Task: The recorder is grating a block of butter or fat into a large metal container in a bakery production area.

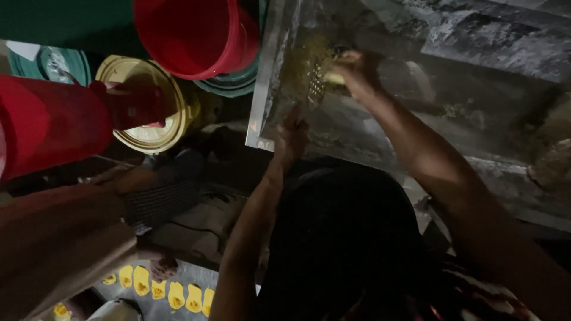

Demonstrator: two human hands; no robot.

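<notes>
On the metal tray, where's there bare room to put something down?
The metal tray shows bare metal right of the right hand, toward the clump at its right edge. By the grater it is crowded: both hands and yellow gratings. Left hand grips the near rim.

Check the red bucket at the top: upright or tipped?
Tipped. The red bucket shows its open mouth and inner wall to the camera; contents cannot be told.

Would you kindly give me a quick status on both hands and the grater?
Left hand steadying the metal grater. Right hand pressing a yellow piece against it. Yellowish gratings on the metal tray. Nothing obstructing.
</notes>
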